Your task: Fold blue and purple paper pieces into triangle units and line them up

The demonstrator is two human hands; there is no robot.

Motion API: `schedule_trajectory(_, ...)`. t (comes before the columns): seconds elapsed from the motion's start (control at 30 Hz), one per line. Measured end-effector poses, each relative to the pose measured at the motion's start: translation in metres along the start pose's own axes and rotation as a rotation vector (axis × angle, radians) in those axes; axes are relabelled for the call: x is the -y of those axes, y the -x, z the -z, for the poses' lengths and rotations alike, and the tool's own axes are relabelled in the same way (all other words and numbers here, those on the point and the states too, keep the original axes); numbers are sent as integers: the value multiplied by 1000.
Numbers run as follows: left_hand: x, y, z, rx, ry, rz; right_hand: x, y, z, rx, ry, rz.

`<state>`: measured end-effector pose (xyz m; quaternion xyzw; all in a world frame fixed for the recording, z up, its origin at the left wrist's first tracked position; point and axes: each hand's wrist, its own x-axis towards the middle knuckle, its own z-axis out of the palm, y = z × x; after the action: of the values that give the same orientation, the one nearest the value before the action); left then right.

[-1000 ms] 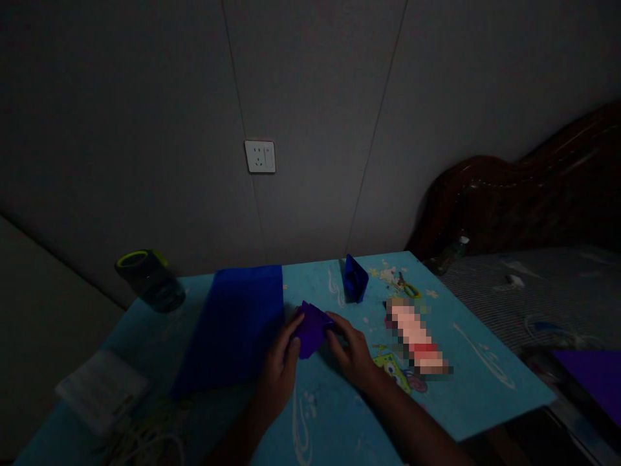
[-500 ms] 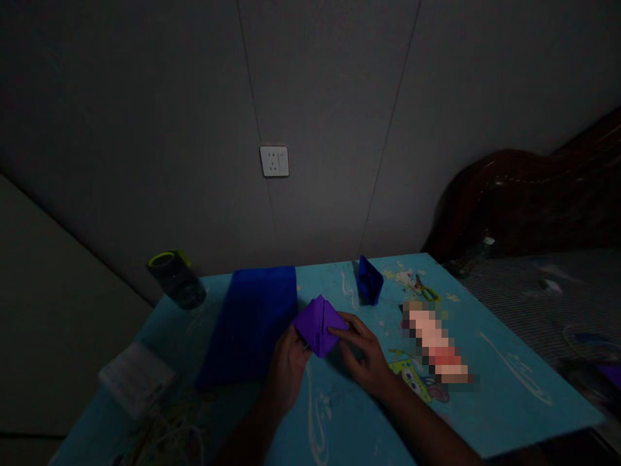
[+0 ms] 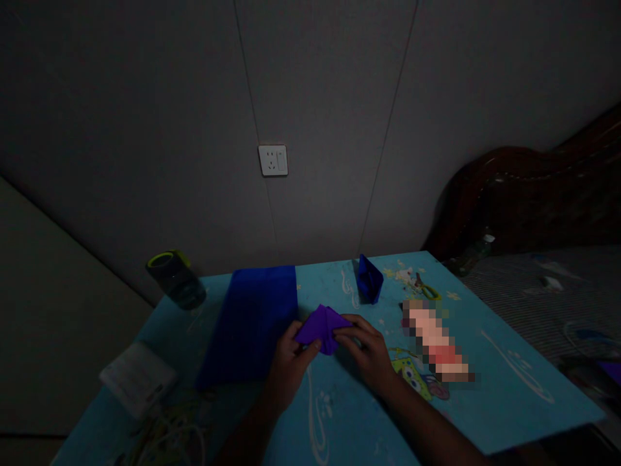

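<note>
A folded purple paper (image 3: 321,326) lies low over the light blue table (image 3: 509,395) in dim light. My left hand (image 3: 287,369) pinches its near left edge, thumb on top. My right hand (image 3: 369,353) grips its right side with the fingers curled over the fold. A dark blue paper sheet (image 3: 252,320) lies flat just left of my hands. A small folded blue paper piece (image 3: 369,279) stands upright behind them.
A dark jar with a yellow-green rim (image 3: 174,278) stands at the table's back left. A white packet (image 3: 136,377) and pale cords (image 3: 167,437) sit at the near left. Scissors (image 3: 421,288) lie at the back right. A dark wooden headboard (image 3: 528,194) and bed are on the right.
The purple paper has been lowered and flattened toward the table between my hands. The view shifted slightly between the earliest frame and now.
</note>
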<state>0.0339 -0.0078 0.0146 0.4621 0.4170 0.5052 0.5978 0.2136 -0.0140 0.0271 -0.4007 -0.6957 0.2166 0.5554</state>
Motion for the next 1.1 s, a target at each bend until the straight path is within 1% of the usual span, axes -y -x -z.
schedule_trajectory(0.07,-5,0,2,8,-156,-45,-3,2,1,-12,5,-36)
schedule_trajectory(0.13,-8,0,5,-11,-309,-105,-7,4,1,-1,16,-80)
schedule_trajectory(0.27,-11,1,7,-42,-562,-161,-11,6,1,107,48,-136)
schedule_trajectory(0.33,-14,2,6,-38,-630,-168,-10,5,1,155,47,-167)
schedule_trajectory(0.43,-17,3,3,2,-602,-147,-7,1,2,180,-2,-227)
schedule_trajectory(0.6,-20,7,0,74,-359,-31,1,-2,4,155,-169,-364)
schedule_trajectory(0.67,-21,8,1,109,-299,-39,3,-2,4,137,-251,-428)
schedule_trajectory(0.77,-20,9,4,132,-268,-87,6,-3,3,117,-339,-501)
schedule_trajectory(0.9,-18,11,9,96,-277,-119,12,-3,2,100,-358,-510)
schedule_trajectory(1.0,-19,12,9,72,-319,-131,13,-3,2,96,-298,-465)
schedule_trajectory(1.1,-20,12,4,48,-404,-100,11,-2,4,93,-205,-412)
